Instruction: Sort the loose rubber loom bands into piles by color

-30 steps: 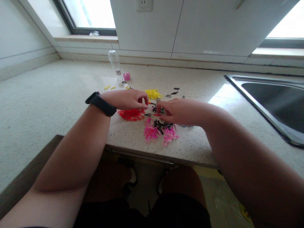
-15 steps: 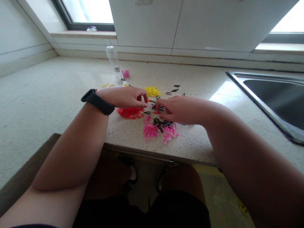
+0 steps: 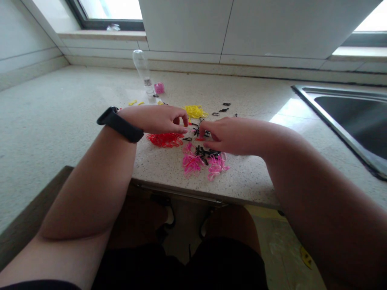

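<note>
The bench (image 3: 256,90) carries coloured bands (image 3: 165,139) toward its front edge. Picking through them seems in hand: the right hand (image 3: 223,131) has its grip parted at a red band (image 3: 199,139); whether the left hand (image 3: 165,118) grasps anything, I cannot tell. Lifting one calls for a fine pinch.

1. Pale speckled surface (image 3: 75,104), a metal sink (image 3: 306,96) set into its right side.
2. Red loops (image 3: 165,139) and yellow loops (image 3: 196,111) lie in separate heaps.
3. Black loops (image 3: 205,152) lie against pink loops (image 3: 192,162) near the front edge.
4. Clear bottle (image 3: 141,69) stands beside a small pink object (image 3: 159,88).
</note>
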Tool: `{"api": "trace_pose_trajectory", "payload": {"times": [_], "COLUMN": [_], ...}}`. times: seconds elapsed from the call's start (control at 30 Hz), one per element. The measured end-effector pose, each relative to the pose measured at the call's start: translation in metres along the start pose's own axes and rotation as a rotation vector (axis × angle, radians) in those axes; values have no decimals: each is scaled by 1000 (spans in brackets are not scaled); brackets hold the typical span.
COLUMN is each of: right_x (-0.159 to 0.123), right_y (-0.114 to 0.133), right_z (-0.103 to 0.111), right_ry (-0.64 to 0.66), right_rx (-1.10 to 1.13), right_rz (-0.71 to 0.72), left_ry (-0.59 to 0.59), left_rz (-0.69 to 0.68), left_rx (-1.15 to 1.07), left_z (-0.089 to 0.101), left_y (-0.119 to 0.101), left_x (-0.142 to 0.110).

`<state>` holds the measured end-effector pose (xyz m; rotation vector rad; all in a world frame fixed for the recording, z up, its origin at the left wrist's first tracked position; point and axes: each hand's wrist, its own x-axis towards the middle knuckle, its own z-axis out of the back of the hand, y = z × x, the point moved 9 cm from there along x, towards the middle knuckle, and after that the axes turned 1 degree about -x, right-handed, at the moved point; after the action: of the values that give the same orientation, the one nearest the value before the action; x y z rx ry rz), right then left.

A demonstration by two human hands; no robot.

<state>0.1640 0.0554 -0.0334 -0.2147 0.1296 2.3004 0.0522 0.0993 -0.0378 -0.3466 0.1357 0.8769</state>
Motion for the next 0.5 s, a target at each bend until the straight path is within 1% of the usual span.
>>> {"api": "trace_pose_trajectory", "payload": {"times": [0.2, 0.5], "right_x": [-1, -1], "right_y": [1, 1], "right_z": [0, 0], "right_ry": [-15, 4], "right_rx": [-16, 13], "right_rz": [15, 5], "left_ry": [-2, -14], "left_rz": [9, 14], "left_rx": [15, 28], "left_z": [1, 3], "left_y": [-3, -4], "left_x": [-1, -1]}}
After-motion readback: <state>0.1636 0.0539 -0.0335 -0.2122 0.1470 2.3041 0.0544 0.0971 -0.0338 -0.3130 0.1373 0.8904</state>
